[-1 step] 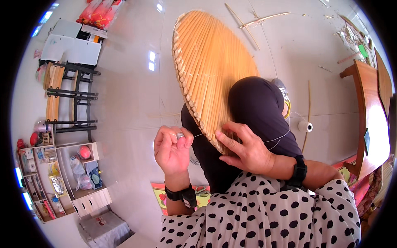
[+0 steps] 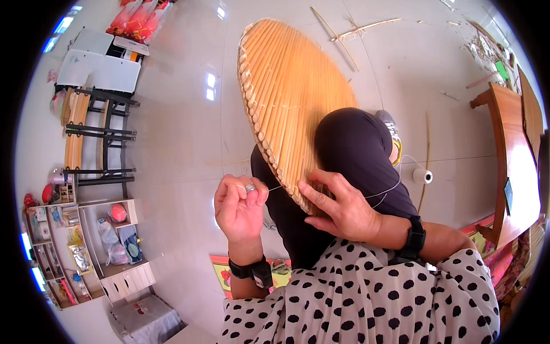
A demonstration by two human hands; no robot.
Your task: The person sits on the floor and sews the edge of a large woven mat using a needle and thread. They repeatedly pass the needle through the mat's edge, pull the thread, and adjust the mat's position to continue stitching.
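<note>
A round, flat mat of golden stalks (image 2: 286, 86), bound along its rim with pale stitching, leans upright against my raised right knee. My right hand (image 2: 346, 206) grips its lower edge, fingers spread on the stalks and thumb under the rim. Left of the rim, my left hand (image 2: 240, 209) is closed in a pinch on a thin white thread (image 2: 275, 188) that runs taut to the mat's edge. A silver ring-like band sits on one of its fingers. More thread loops out behind my right hand over my thigh towards a white spool (image 2: 423, 176) on the floor.
Thin sticks (image 2: 335, 39) lie on the tiled floor ahead, and another long stick (image 2: 427, 137) lies by the spool. A wooden table (image 2: 504, 155) stands at the right. Along the left are black-framed folding stools (image 2: 103, 135) and a shelf unit (image 2: 123, 275).
The mat's far end has dipped very slightly. Both hands stay in nearly the same places.
</note>
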